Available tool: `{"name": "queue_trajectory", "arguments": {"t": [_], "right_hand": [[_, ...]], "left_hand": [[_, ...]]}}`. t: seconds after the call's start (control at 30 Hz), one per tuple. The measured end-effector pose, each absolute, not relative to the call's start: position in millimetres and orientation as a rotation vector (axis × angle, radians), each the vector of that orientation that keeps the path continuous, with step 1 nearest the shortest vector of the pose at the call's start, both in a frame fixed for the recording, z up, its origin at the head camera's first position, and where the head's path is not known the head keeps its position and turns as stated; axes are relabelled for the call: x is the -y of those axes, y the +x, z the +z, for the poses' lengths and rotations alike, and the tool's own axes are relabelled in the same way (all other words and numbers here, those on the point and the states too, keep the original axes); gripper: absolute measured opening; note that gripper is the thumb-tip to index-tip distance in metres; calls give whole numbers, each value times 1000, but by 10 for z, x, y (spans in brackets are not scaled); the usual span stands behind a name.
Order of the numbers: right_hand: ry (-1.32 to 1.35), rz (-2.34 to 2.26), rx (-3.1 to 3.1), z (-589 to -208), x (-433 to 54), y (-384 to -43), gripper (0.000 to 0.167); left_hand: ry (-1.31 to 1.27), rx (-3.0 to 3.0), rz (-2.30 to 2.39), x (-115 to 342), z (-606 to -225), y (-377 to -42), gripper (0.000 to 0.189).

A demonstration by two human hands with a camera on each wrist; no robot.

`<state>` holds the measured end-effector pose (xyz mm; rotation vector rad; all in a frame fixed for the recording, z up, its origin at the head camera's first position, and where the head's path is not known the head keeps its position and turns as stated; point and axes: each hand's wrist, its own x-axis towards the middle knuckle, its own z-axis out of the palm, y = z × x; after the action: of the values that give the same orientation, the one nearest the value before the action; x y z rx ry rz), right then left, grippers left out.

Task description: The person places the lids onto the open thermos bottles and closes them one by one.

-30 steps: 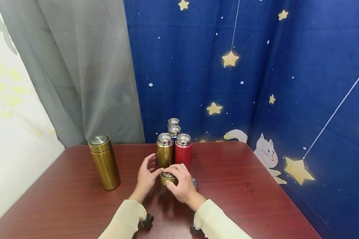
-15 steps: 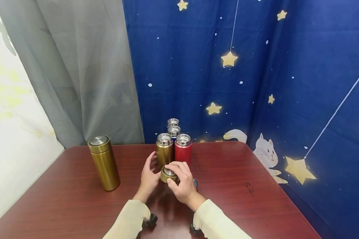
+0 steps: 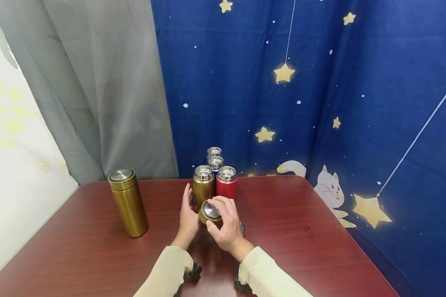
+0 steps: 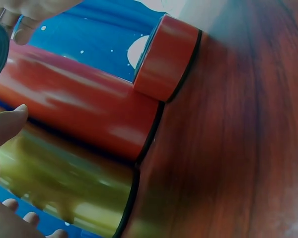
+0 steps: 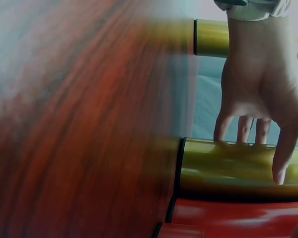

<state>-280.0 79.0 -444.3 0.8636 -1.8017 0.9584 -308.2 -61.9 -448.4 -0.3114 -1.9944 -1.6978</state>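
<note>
Between its thumb and fingers, my right hand (image 3: 227, 225) holds a gold bottle lid (image 3: 210, 212) with a steel top, tilted and raised in front of the bottles. An uncapped gold thermos bottle (image 3: 203, 192) stands upright just behind it. My left hand (image 3: 188, 220) is spread beside that bottle. Its fingers (image 3: 186, 196) run straight along the left side, and its thumb crosses the front in the right wrist view. Touching the gold bottle's right side is an uncapped red thermos bottle (image 3: 227, 185). A red lid (image 4: 169, 59) lies on the table near the red bottle, mostly hidden by my right hand in the head view.
Two more uncapped bottles (image 3: 215, 161) stand in a line behind, one showing blue. A capped gold bottle (image 3: 130, 206) stands apart at the left of the dark red table (image 3: 301, 255). Grey and starry blue curtains (image 3: 238, 82) hang past the far edge.
My right hand has lifted the gold lid slightly and tipped its steel top toward me. My left hand has moved away from the lid, forward along the gold bottle's side.
</note>
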Motion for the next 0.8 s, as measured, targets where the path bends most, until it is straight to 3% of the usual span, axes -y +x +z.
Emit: {"name": "queue_trajectory", "arguments": {"t": [0.13, 0.37, 0.8], "right_hand": [[848, 971, 1788, -4424, -778, -2798, 53], [824, 981, 1749, -4374, -766, -2824, 55], [773, 1013, 1722, -4240, -745, -2891, 55]], "left_hand": [[-325, 1967, -1703, 585, -4377, -3026, 87], [-308, 1970, -1669, 578, -4541, -3211, 90], [-292, 1972, -1682, 572, -4563, -3215, 95]]}}
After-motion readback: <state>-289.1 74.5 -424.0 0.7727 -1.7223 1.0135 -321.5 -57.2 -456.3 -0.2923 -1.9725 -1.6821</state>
